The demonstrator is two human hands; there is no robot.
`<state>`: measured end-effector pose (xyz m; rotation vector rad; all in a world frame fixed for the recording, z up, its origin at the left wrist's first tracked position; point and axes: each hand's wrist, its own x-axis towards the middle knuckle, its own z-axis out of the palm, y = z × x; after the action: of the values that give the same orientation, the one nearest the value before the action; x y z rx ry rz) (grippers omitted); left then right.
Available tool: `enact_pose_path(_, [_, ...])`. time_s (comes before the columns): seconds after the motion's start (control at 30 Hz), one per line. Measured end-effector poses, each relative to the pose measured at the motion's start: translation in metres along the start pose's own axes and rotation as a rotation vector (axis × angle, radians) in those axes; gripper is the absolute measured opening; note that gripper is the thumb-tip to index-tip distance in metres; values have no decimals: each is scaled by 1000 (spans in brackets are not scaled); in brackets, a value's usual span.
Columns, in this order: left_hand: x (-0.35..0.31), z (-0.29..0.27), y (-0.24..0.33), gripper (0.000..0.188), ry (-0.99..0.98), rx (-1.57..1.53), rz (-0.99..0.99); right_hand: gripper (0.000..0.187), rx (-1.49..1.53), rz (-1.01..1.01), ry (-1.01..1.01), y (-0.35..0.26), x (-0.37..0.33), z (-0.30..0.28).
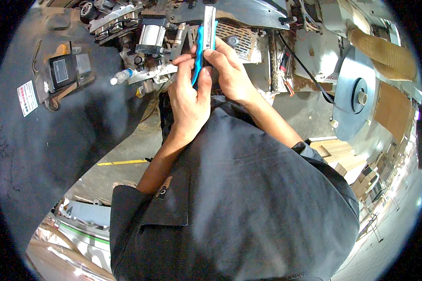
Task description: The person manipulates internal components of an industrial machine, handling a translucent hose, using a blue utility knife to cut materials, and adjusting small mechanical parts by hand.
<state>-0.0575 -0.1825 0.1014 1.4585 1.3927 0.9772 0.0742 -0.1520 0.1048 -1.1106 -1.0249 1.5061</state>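
Observation:
Both my hands are raised in front of my chest, gripping a blue-handled tool (209,28). It has a wavy blue grip and a long, flat silver metal part that points away from me; its exact kind is unclear. My left hand (187,96) closes on the lower part of the blue grip, thumb up along it. From the other side, my right hand (230,75) pinches it, its thumb near the lower end of the silver part. Fingers partly hide the middle of the tool.
Beyond my hands is machinery with a silver cylinder (152,35) and a slotted metal plate (234,40). A small clear bottle (122,76) lies on the left, near a black box-shaped device (63,72) on a dark surface (56,140). A large grey disc (349,112) and a ribbed hose (384,52) stand right.

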Motion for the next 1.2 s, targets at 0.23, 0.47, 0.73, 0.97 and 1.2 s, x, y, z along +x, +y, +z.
enact_pose_path(0.23, [-5,0,4,28,47,64,29,28,-10,-130,77,19,-5,14])
enact_pose_path(0.47, [-10,1,2,27,120,76,87,28,88,-182,96,41,-8,27])
enact_pose_path(0.73, [-8,2,4,26,181,-34,83,34,-73,-36,-53,11,-13,21])
enact_pose_path(0.97, [10,-14,-11,38,11,2,157,35,291,26,-158,-15,9,-5])
enact_pose_path(1.2, [70,-16,19,64,-280,-797,-44,48,421,104,-327,-30,-3,-24])
